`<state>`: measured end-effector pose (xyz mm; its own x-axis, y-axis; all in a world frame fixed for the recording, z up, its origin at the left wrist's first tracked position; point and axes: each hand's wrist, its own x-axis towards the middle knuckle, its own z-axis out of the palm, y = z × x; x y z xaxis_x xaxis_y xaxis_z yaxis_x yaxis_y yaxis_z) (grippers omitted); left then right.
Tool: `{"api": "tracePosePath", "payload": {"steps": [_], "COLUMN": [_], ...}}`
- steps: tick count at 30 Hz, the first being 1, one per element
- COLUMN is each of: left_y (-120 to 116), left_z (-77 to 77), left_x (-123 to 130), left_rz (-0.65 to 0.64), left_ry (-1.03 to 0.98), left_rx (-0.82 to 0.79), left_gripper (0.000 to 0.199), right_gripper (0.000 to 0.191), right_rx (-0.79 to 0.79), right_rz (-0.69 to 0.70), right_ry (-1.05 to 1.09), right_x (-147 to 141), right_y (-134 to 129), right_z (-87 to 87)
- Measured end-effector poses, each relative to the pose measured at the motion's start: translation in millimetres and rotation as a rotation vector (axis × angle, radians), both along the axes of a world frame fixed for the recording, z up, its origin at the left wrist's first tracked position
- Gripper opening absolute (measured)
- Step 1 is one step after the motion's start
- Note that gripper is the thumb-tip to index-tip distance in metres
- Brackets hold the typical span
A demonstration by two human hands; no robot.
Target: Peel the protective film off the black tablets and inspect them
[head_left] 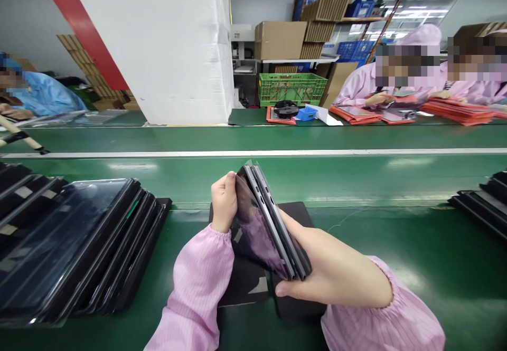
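Left hand is closed on the upper corner of a bundle of slim grey laptops, right hand clamped round its lower end, thumb under, fingers across the side. Bundle is tilted on edge, held just above a black foam pad on the green conveyor belt. Looks like two units, maybe more, fanned slightly at the top, with clear film loose round them. Hard to tell if they are laptops or tablets from this angle.

Main risk: film is slick and the left hand has only a small corner hold, so the load sits mostly on the right hand. A shift in grip could let the units slide apart or drop onto the pad. Fanned edges could also catch and scratch each other. Stack of film-wrapped black panels sits near the left forearm, so a wide swing could knock it. Can't tell if the belt is running
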<state>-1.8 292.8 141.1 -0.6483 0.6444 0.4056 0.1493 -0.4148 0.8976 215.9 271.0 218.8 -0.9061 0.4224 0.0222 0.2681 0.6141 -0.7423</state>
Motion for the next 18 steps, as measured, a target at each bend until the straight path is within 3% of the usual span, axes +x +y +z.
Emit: {"api": "tracePosePath", "payload": {"steps": [18], "left_y": [1.8], "left_z": [-0.9], "left_x": [2.5], "left_rz": [-0.012], "left_ry": [0.050], "left_rx": [-0.026], "left_gripper": [0.065], "right_gripper": [0.116], "right_rx": [-0.027], "right_rz": [0.015], "right_ry": [-0.023], "right_x": [3.3], "right_y": [0.3], "right_z": [4.3]}}
